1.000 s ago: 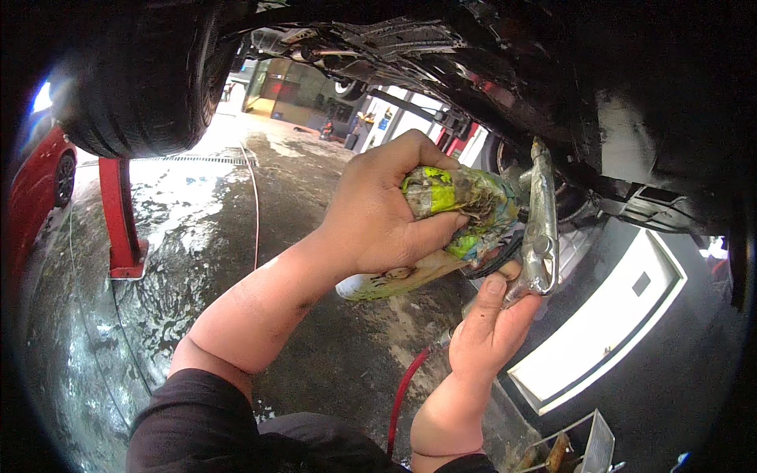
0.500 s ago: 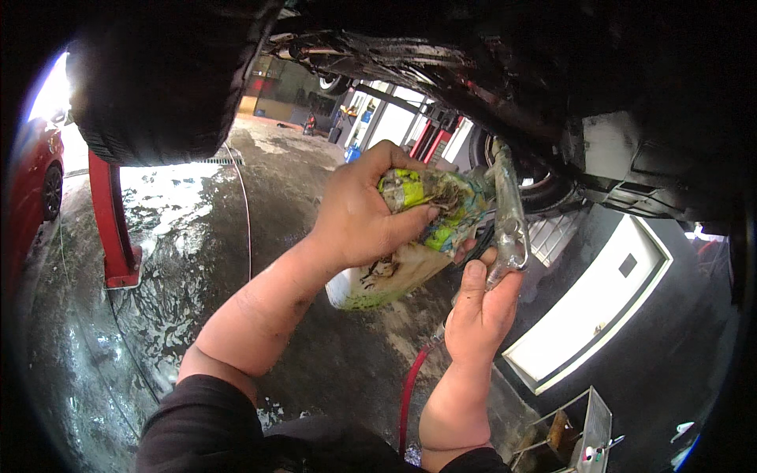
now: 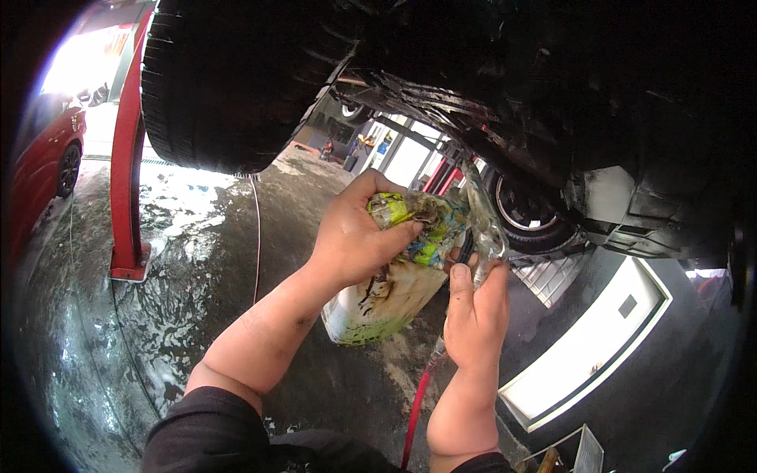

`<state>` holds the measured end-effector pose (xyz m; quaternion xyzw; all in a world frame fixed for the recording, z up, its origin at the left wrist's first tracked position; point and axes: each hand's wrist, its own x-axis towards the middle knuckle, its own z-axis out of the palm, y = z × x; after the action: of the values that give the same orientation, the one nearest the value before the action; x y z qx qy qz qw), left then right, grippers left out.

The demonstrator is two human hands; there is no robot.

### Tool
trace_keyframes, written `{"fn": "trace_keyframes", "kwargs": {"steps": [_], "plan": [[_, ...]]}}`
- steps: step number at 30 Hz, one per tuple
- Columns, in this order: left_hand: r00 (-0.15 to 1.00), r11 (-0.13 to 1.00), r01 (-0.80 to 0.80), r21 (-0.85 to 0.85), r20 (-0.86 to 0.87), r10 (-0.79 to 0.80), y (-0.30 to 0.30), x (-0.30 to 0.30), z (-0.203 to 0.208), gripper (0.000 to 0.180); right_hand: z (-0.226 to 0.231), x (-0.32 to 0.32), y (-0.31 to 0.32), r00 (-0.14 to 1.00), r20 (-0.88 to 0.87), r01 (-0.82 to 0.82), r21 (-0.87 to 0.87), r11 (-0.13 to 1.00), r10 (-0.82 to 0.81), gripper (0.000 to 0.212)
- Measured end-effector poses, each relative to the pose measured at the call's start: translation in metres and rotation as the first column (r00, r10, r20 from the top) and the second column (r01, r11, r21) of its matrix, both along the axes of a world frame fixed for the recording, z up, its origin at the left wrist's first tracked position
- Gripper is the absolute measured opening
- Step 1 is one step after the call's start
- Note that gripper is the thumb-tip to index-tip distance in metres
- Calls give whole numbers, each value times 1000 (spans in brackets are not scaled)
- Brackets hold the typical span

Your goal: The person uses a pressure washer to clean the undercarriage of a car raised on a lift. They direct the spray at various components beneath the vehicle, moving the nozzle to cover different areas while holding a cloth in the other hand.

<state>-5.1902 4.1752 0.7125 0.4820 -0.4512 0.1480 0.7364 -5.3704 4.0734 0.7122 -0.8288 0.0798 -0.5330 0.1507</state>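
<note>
The dark underside of a raised vehicle (image 3: pixel 505 94) is filling the upper right and top of the frame, and below it a wet floor (image 3: pixel 331 386) is spreading through the middle and the left. A large black tyre (image 3: pixel 229 87) is hanging in the upper left. A white door (image 3: pixel 587 347) is showing at the lower right, while a red car (image 3: pixel 39 173) is standing at the left edge, beside a red post (image 3: pixel 126 173).

In the centre of the frame, a stained, off-white container (image 3: pixel 378 303) with a yellow-green bottom is tilting. The left hand (image 3: pixel 355 236) is clamping its wrapped upper part (image 3: pixel 426 229), the thumb lying across the yellow-green and grey wrapping. Right of centre, the right hand (image 3: pixel 477 315) is gripping the lower end of a metallic spray gun (image 3: pixel 482 205), which is pointing upward just beside the wrapping. This place is crowded, so I cannot tell whether the two are joining. A thin red hose (image 3: pixel 418 406) is running below the right hand toward the bottom edge.
</note>
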Motion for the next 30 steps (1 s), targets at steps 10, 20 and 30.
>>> {"fn": "trace_keyframes", "kwargs": {"steps": [10,20,30], "plan": [[960,958,-274,-83,35,278,19,-33,43,42,65,6,24,999,-9,42,-212,976,-45,38],[947,940,-283,-191,99,305,49,-23,86,45,127,32,106,921,-74,362,-204,909,-383,43],[993,984,34,-174,117,-13,99,38,111,46,154,86,192,807,-69,581,-84,809,-587,44]]}}
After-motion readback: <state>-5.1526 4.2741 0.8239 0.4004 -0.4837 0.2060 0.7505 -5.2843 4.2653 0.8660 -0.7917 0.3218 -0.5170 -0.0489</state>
